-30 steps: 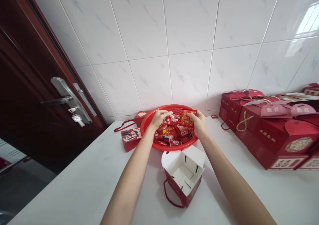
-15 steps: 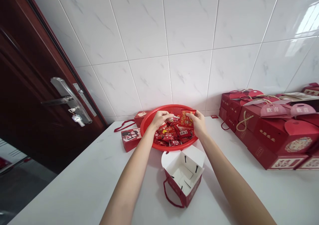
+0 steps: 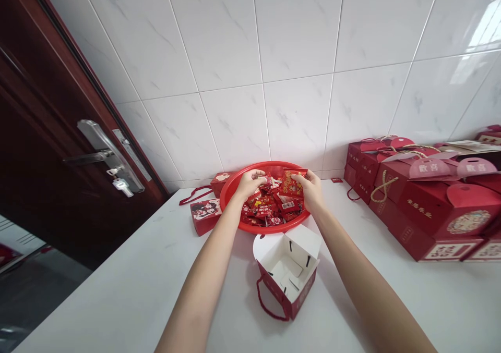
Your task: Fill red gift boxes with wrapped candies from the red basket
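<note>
A red plastic basket holds a heap of small red snack packets. Over its right side my right hand grips a flat red snack packet with gold print, thumb on its face. My left hand is over the left part of the basket, thumb and fingers curled together beside a red and white wrapper; what they hold, if anything, is not clear. Nearer to me stands an open red gift box with a white inside, raised flaps and a red cord handle; nothing lies in it.
Stacked red gift boxes with rope handles stand on the right of the white table. Two small red boxes, one with a printed picture, sit left of the basket. Behind are a tiled wall and a dark door with keys.
My left hand has drawn slightly back, and the pale piece at its fingertips no longer shows clearly. The right hand still holds its packet. The view has shifted slightly.
</note>
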{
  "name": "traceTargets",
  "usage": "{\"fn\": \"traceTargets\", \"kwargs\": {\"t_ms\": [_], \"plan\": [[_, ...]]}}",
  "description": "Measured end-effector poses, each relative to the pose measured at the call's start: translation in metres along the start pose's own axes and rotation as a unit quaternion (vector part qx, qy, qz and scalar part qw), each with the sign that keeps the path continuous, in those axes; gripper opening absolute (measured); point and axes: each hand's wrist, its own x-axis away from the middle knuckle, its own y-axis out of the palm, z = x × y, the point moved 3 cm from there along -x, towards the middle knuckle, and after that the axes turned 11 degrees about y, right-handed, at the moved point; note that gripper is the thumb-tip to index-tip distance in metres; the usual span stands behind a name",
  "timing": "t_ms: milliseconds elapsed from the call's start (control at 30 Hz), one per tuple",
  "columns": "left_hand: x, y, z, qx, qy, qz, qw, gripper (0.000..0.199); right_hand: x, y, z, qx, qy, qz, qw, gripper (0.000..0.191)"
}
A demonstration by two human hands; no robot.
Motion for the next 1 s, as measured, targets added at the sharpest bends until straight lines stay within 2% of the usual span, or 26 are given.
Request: {"fn": "traceTargets", "kwargs": {"t_ms": [233, 367, 467, 533, 667, 800, 900, 1000], "plan": [[-0.001, -0.001, -0.009, -0.158, -0.058, 0.003, 0.986, 0.015, -0.001, -0.001, 0.000, 0.001, 0.003, 0.000, 1.000, 0.023], [0.000, -0.005, -0.010, -0.253, -0.108, 0.004, 0.961, 0.017, 0.000, -0.002, 0.000, 0.002, 0.001, -0.004, 1.000, 0.023], [0.001, -0.008, -0.013, -0.310, -0.142, -0.002, 0.940, 0.009, 0.000, -0.002, 0.000, 0.003, -0.001, -0.003, 1.000, 0.023], [0.002, -0.008, -0.017, -0.338, -0.164, -0.020, 0.927, 0.015, 0.000, -0.001, 0.000, 0.002, -0.001, -0.002, 1.000, 0.023], [0.003, -0.007, -0.023, -0.355, -0.199, -0.085, 0.910, 0.025, 0.000, -0.001, -0.001, 0.001, -0.007, -0.002, 1.000, 0.023], [0.005, -0.003, -0.025, -0.338, -0.209, -0.152, 0.905, 0.021, 0.001, 0.000, 0.000, -0.003, -0.008, -0.004, 1.000, 0.022], [0.003, 0.004, -0.024, -0.312, -0.197, -0.192, 0.909, 0.012, 0.001, 0.000, 0.001, -0.004, -0.008, -0.008, 1.000, 0.022], [-0.001, 0.009, -0.025, -0.296, -0.168, -0.200, 0.919, 0.010, 0.000, -0.001, 0.002, -0.001, -0.009, -0.008, 1.000, 0.022]]}}
